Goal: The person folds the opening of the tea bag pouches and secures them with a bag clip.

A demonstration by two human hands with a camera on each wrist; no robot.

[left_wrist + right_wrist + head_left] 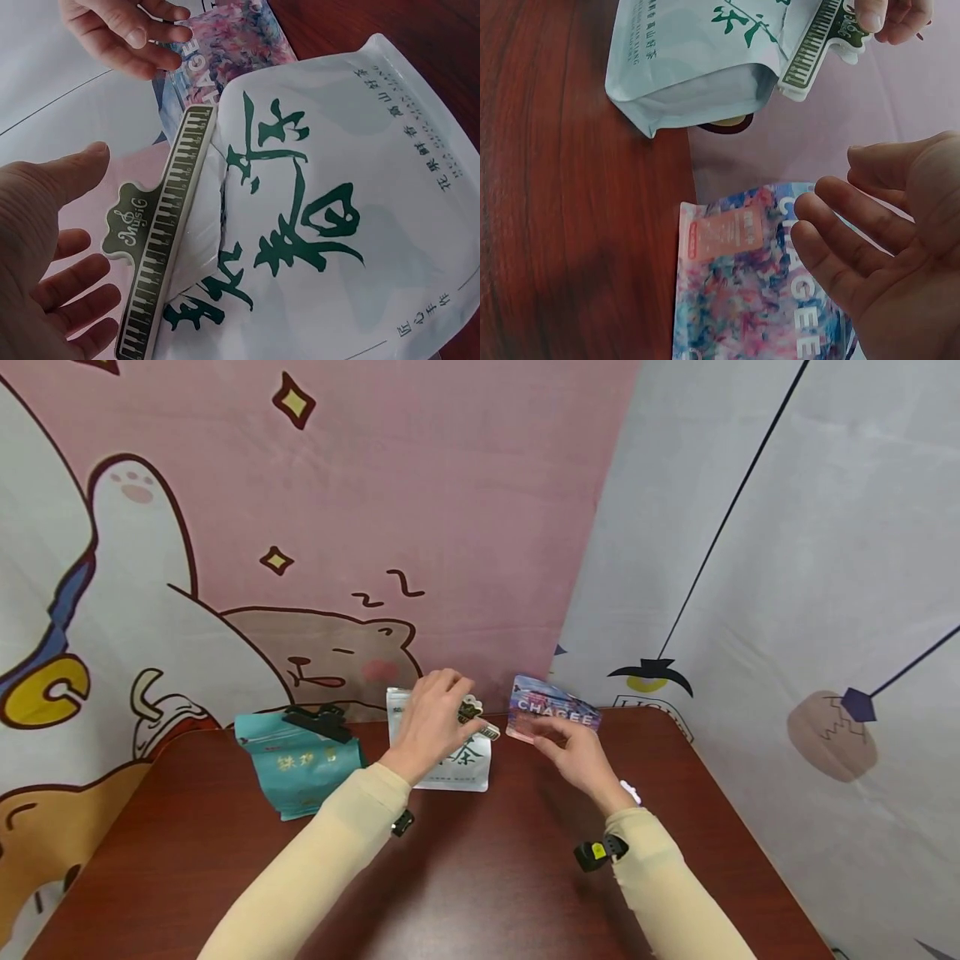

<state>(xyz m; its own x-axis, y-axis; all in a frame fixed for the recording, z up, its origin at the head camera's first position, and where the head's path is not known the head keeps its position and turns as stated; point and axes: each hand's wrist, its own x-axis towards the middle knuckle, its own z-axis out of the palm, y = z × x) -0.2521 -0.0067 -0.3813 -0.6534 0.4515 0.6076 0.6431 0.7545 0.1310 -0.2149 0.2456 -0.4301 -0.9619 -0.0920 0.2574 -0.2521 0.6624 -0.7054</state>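
Observation:
A white pouch (397, 247) with green characters stands near the table's back edge. Across its folded top sits a piano-key clip (169, 225) marked "Music". My left hand (433, 718) is over this pouch; in the left wrist view its thumb and fingers are spread beside the clip's handle, holding nothing. To the right, a blue-pink pouch (735, 300) lettered CHAGEE stands against the backdrop. My right hand (573, 747) is in front of it, fingers loosely bent and thumb apart, with nothing between them. Its fingertips overlap the lettering in the right wrist view.
On the left of the reddish-brown table (480, 893) stands a teal pouch (307, 772), its folded top held by a black clip (322, 722). A cartoon-printed cloth backdrop (465, 510) rises right behind the table's back edge and along the right side.

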